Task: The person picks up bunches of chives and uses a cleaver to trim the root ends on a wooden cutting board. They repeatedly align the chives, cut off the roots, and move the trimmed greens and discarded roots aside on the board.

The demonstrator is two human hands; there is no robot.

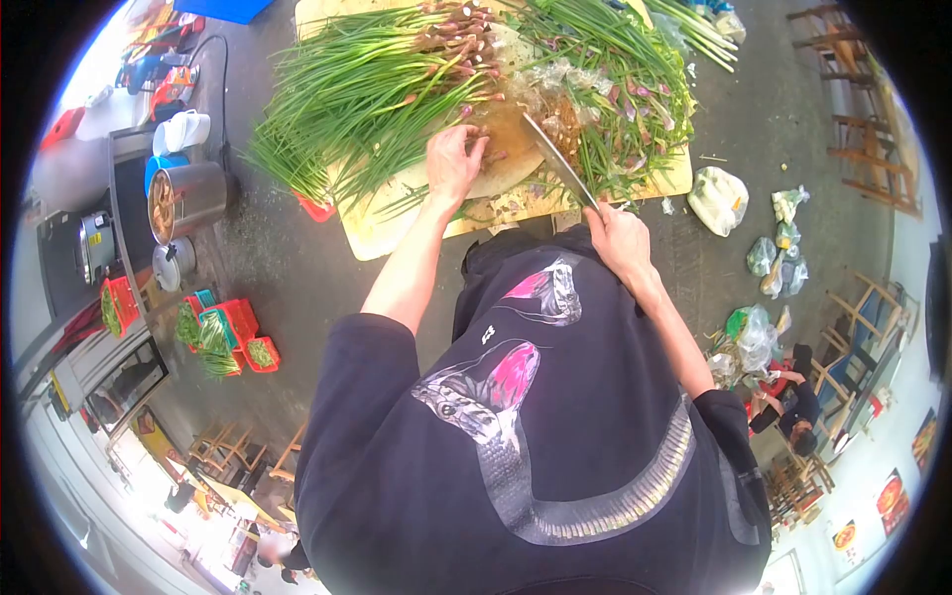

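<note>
My right hand (619, 238) grips a knife (561, 161) by its handle, at the near edge of the table. The blade points away from me and leans left over the chopping board (521, 171). My left hand (455, 162) is above the board's left side, its fingers curled together near the bulb ends; whatever is between them is too small to make out. Beyond it lies a big pile of spring onions (367, 104), their reddish bulbs facing right. Right of the blade are loose green trimmings (645, 119) with purple skins.
A yellowish table (372, 233) carries the onions. On the floor to the right lie a white bag (717, 200) and several plastic bags (778, 260). Red baskets of greens (238, 322) and a large steel pot (188, 201) stand left. Another person (796, 407) is at lower right.
</note>
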